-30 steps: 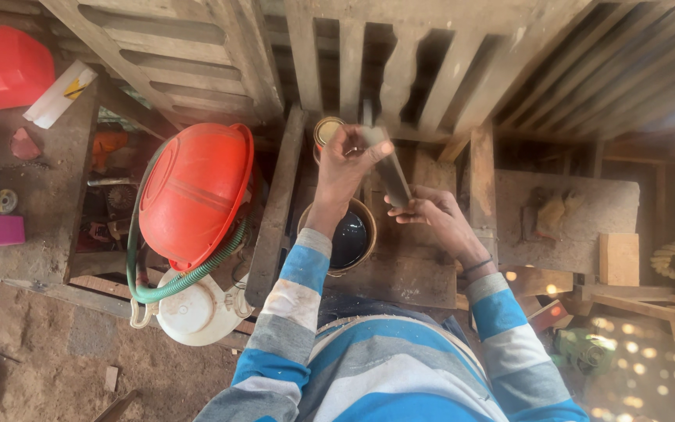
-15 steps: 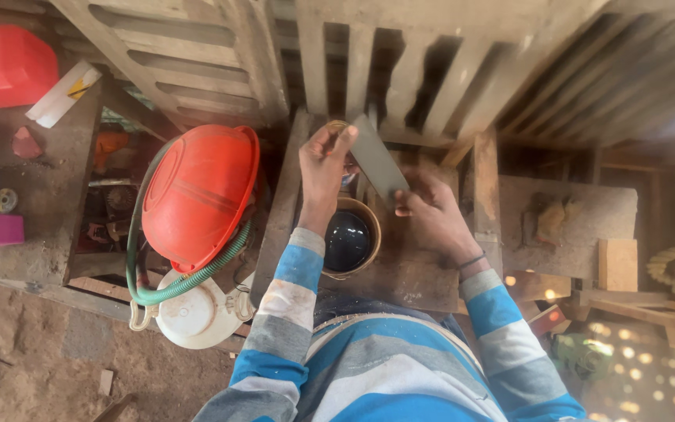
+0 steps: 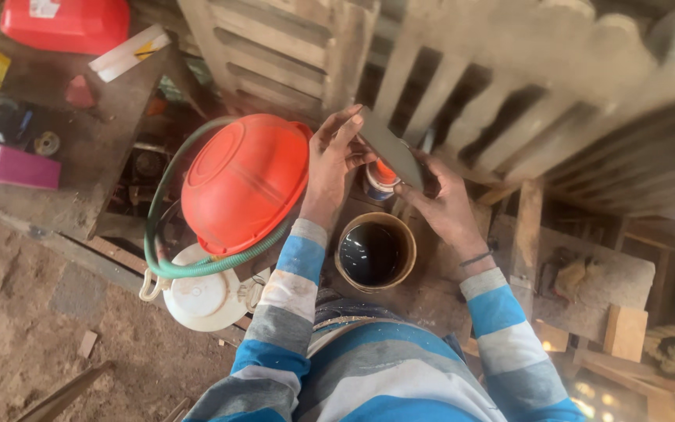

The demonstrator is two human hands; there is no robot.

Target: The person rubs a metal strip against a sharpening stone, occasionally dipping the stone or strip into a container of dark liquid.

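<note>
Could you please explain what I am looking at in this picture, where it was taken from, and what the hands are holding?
There is no machine here: the picture comes from a camera worn on a person's head, looking down at their own two bare hands and striped blue, white and grey sleeves. The left hand and the right hand together hold a flat grey piece, tilted, one hand at each end. Directly below it stands a small orange-capped container, and nearer the body an open tin of dark liquid rests on a rough wooden bench. To the left, an overturned orange bowl sits with a green hose looped around it, above a white lidded jug. Wooden slatted frames lean behind.
</note>
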